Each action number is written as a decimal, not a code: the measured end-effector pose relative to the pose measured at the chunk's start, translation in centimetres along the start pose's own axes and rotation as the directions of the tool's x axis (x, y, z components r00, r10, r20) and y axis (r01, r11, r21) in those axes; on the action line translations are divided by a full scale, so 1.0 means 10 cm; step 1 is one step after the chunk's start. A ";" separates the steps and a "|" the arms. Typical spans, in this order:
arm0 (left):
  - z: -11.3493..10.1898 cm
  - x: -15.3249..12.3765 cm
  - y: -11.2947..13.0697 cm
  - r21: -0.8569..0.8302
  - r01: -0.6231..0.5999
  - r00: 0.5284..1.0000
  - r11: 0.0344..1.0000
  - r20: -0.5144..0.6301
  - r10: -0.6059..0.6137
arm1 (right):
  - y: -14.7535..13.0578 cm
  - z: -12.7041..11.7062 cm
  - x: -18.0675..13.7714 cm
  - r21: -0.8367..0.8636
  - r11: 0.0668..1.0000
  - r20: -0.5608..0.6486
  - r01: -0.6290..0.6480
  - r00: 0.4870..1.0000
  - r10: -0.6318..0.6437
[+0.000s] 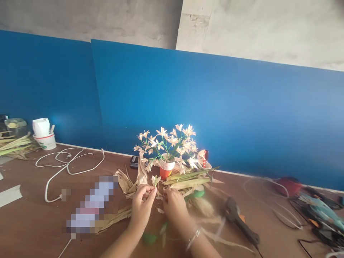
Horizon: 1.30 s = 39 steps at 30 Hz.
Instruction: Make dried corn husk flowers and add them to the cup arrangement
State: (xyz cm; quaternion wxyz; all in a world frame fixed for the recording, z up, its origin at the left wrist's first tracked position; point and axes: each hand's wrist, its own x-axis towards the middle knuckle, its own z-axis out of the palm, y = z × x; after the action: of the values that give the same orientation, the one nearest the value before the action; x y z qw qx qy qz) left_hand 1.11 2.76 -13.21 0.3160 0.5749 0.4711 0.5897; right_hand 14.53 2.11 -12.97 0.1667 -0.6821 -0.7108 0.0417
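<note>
Between thumb and fingers, my left hand pinches a small pale flower that looks made of dried husk, petals pointing up. Close beside it on the right, my right hand is closed with bent fingertips; what they hold, if anything, is hidden. Just beyond both hands stands an orange and white paper cup filled with several similar flowers on green stems. Dried husk strips lie left of the cup, and greenish husk leaves lie to its right.
A black hot glue gun rests right of my right hand. White cables curl at the left, near a white cup. Tools and wires clutter the far right. A blue partition borders the brown table's back edge.
</note>
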 end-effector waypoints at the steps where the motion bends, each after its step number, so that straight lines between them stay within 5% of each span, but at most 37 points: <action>1: 0.00 -0.01 -0.01 0.006 0.001 1.000 1.000 0.003 -0.001 | 0.01 0.02 0.00 0.009 1.000 -0.005 0.000 1.000 0.000; 6: 0.01 -0.02 0.02 0.017 0.015 1.000 1.000 0.019 -0.015 | 0.00 -0.04 0.00 0.037 0.999 -0.030 0.000 1.000 0.001; 12: 0.01 -0.02 0.07 0.012 0.134 0.989 0.991 0.067 -0.134 | 0.01 -0.39 0.00 0.095 0.995 -0.083 -0.030 0.996 0.037; 18: 0.03 -0.04 0.10 0.024 0.172 0.980 0.985 0.098 -0.173 | 0.00 -0.68 0.00 0.288 0.919 -0.267 0.268 0.945 -0.191; 39: 0.04 -0.08 0.09 0.080 0.061 0.988 0.995 0.139 -0.072 | -0.06 -0.63 -0.05 0.075 0.937 -0.249 0.341 0.916 -0.313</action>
State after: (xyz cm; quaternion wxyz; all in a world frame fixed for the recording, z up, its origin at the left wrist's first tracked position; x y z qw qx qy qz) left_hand 1.77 1.78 -12.71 0.3461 0.6110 0.4883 0.5182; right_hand 15.84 0.48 -6.93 0.2932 -0.5426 -0.7867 -0.0255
